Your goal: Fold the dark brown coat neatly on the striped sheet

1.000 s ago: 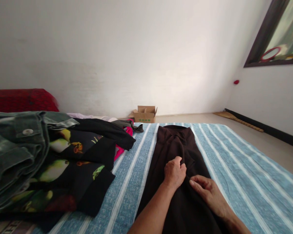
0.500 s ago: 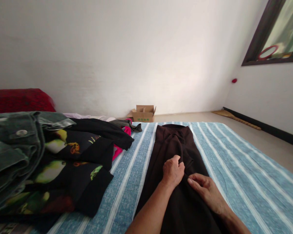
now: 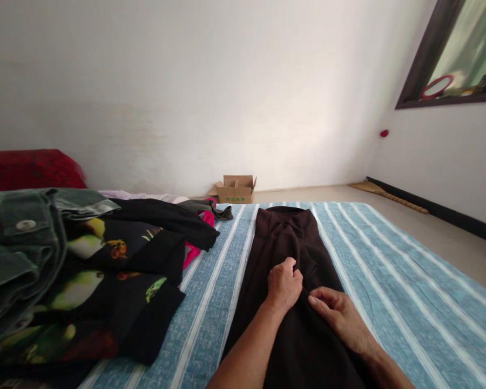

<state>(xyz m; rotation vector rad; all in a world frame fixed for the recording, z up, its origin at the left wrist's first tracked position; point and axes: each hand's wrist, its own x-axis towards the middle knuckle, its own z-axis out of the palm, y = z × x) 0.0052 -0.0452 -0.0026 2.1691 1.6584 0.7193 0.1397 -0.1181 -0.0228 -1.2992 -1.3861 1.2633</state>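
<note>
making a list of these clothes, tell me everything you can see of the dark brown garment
The dark brown garment lies lengthwise on the blue, white-striped sheet, its near end out of frame. Its matte fabric looks soft, with folds bunched along the middle. A waist-like opening shows at its far end. The left hand and right hand each pinch its cloth. Whether trousers or skirt is unclear.

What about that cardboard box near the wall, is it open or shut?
Open: the cardboard box has flaps sticking out, and we can see into it.
</note>
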